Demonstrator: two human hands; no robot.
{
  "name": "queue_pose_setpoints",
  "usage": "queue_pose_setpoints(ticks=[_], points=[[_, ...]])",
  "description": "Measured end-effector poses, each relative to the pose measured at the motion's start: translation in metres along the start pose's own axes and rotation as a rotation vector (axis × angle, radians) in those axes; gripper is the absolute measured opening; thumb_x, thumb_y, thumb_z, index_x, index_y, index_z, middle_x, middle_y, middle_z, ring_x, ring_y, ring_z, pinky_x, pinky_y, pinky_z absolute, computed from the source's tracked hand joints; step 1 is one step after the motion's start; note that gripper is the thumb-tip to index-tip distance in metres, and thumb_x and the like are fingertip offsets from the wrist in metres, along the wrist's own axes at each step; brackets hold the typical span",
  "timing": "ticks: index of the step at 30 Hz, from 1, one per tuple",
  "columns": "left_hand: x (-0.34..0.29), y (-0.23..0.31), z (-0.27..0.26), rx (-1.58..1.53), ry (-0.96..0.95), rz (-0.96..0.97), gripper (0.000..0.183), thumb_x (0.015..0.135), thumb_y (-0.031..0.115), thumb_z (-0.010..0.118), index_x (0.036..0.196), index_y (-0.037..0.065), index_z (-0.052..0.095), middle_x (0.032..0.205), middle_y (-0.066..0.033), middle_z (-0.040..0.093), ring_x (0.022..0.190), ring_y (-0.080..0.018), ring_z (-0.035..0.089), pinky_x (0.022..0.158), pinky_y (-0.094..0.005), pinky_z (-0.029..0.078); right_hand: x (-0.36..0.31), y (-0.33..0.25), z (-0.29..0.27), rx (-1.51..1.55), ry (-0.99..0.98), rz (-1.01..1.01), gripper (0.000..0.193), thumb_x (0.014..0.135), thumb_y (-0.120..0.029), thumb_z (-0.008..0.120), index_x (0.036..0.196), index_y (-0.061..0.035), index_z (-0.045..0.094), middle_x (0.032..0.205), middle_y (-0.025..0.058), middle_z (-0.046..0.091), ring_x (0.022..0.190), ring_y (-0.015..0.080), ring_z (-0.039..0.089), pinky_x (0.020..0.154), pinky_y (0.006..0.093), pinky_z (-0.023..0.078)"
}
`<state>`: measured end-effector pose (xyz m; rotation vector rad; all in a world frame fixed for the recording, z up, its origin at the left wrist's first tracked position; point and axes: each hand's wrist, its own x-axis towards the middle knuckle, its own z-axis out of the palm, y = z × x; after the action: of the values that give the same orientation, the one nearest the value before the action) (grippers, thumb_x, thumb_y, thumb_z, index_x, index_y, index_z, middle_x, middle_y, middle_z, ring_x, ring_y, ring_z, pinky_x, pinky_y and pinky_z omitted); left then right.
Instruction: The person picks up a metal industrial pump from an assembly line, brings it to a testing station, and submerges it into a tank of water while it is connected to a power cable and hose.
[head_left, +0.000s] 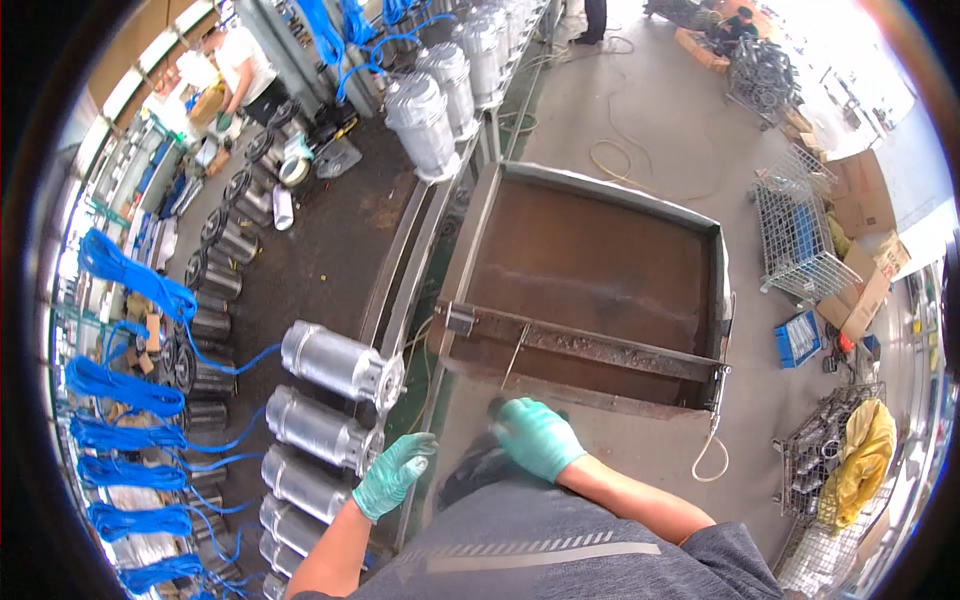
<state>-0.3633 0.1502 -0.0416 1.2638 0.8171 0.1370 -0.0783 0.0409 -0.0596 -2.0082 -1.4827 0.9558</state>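
Note:
My left hand (392,478), in a green glove, is beside the ends of a row of silver cylindrical motor or pump bodies (318,425). Its fingers are loosely bent and apart, with nothing visible between them. My right hand (540,440), gloved alike, is in front of my body with its fingers curled under. Just beyond those fingers ends a thin rod (515,357) that slants down from a shallow rusty metal tank (722,270). Whether the fingers grip the rod is hidden. Blue cable coils (130,435) lead to the silver bodies.
More silver bodies (422,125) stand upright along the rail (405,275) ahead. Beyond the bench, a person in a white top (243,70) is at work. On the right are wire cages (795,235), a blue crate (798,340) and yellow cloth (868,462). A hose (622,160) crosses the floor.

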Motion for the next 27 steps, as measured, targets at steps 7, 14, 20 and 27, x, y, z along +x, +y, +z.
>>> queue_pose_setpoints(ticks=[7, 14, 20, 27], points=[[0.131, 0.024, 0.006, 0.482, 0.114, 0.264, 0.039, 0.100, 0.022, 0.067, 0.133, 0.004, 0.059, 0.119, -0.0101, 0.066, 0.112, -0.0202, 0.064, 0.097, -0.0335, 0.052, -0.008, 0.116, -0.055, 0.230, 0.523, 0.388, 0.029, 0.096, -0.029, 0.067, 0.110, -0.0033, 0.066, 0.103, 0.0220, 0.071, 0.097, 0.0367, 0.070, 0.086, 0.0432, 0.054], [0.325, 0.045, 0.032, 0.936, 0.344, 0.735, 0.025, 0.094, 0.029, 0.068, 0.100, 0.005, 0.067, 0.092, -0.0150, 0.067, 0.091, -0.0369, 0.063, 0.082, -0.0487, 0.050, 0.049, 0.234, -0.063, 0.129, 0.854, 0.322, 0.015, 0.100, -0.017, 0.064, 0.106, -0.0032, 0.064, 0.091, 0.0074, 0.063, 0.082, 0.0208, 0.058, 0.079, 0.0354, 0.050], [0.383, 0.001, 0.051, 0.867, 0.239, 0.422, 0.038, 0.094, 0.045, 0.060, 0.088, 0.010, 0.074, 0.091, -0.0127, 0.071, 0.090, -0.0318, 0.068, 0.077, -0.0503, 0.051, 0.070, 0.300, -0.058, 0.112, 0.858, 0.485, 0.042, 0.105, -0.037, 0.055, 0.111, 0.0033, 0.064, 0.099, 0.0118, 0.064, 0.092, 0.0233, 0.056, 0.089, 0.0392, 0.046], [0.404, -0.028, 0.056, 0.779, 0.466, 0.473, 0.027, 0.094, 0.037, 0.062, 0.093, 0.013, 0.073, 0.095, -0.0071, 0.070, 0.099, -0.0256, 0.064, 0.085, -0.0444, 0.047, 0.109, 0.291, -0.052, -0.117, 0.735, 0.615, 0.048, 0.106, -0.046, 0.053, 0.099, 0.0000, 0.062, 0.080, 0.0044, 0.057, 0.072, 0.0185, 0.051, 0.069, 0.0358, 0.045]])
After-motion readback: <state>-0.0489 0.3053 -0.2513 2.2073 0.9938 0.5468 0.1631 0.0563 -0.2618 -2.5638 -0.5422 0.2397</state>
